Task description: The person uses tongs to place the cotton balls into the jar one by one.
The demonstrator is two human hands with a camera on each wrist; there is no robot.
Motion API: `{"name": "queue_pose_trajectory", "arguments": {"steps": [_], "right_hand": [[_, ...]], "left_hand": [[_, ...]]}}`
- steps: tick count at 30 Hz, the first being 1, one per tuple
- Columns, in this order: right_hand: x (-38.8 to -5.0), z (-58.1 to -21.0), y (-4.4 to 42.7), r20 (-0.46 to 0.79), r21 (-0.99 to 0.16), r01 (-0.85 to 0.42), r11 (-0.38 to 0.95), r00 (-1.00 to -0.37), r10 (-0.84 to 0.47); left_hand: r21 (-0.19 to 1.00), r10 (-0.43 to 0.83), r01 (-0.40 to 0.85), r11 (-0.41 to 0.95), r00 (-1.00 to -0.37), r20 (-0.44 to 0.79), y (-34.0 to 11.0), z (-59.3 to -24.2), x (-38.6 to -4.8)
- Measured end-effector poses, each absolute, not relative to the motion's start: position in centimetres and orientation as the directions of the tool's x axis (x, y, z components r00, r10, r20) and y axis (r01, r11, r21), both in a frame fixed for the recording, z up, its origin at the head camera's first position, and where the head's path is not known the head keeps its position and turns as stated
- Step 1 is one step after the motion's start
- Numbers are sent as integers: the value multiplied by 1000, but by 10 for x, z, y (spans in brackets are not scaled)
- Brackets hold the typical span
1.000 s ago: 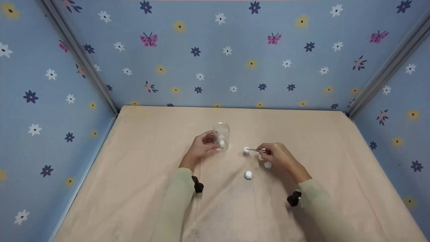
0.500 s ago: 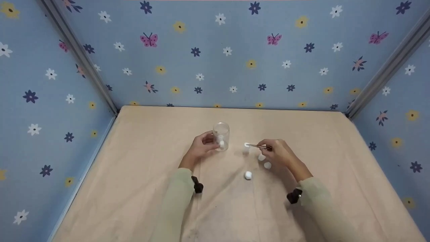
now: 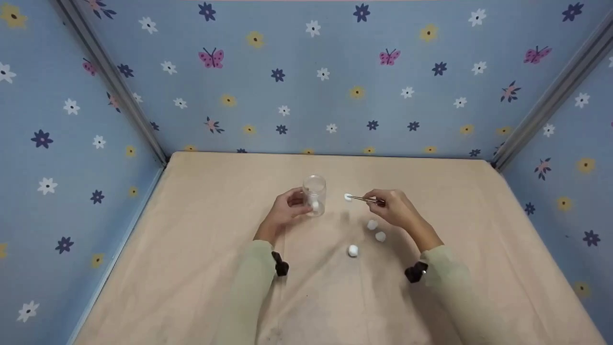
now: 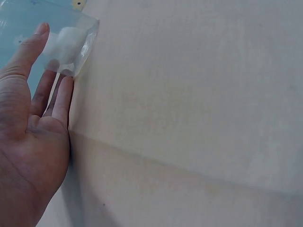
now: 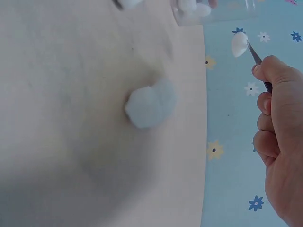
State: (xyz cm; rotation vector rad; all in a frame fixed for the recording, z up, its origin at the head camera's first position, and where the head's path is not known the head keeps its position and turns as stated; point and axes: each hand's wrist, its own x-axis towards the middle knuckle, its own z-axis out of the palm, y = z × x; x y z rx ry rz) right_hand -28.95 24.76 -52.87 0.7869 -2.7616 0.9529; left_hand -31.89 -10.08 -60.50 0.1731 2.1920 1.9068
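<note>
My left hand (image 3: 285, 214) holds a clear, open-topped jar (image 3: 314, 188) low at its side, thumb on one side and fingers on the other. White cotton balls (image 4: 71, 42) lie at the jar's bottom, seen through the wall in the left wrist view. To the right, my right hand (image 3: 400, 211) pinches a pair of slim metal tweezers (image 3: 366, 199). Their tips grip one cotton ball (image 5: 239, 45), raised above the cloth and a short way right of the jar. How firmly the jar's base sits on the cloth cannot be made out.
Two loose cotton balls (image 3: 380, 236) lie close together below my right hand. Another cotton ball (image 3: 353, 250) sits nearer the front. A wrinkled beige cloth (image 3: 191, 249) covers the table, with blue flowered panels (image 3: 311, 76) behind and at both sides.
My right hand has lifted a cotton ball off the cloth with the tweezers, moving up and slightly left. The left hand and jar have stayed put.
</note>
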Motion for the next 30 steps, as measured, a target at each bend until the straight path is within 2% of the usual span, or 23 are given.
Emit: {"name": "queue_pose_trajectory", "arguments": {"steps": [8, 25, 30], "right_hand": [[-293, -523, 242, 299, -538, -525, 660, -851, -432], [-302, -501, 234, 292, -526, -508, 682, -861, -416], [-305, -499, 230, 318, -514, -531, 673, -847, -425]], "left_hand": [[993, 217, -62, 96, -973, -81, -99, -606, -319], [993, 231, -45, 106, -970, -68, -101, -607, -318], [994, 233, -53, 95, -970, -74, -102, -605, -317]]}}
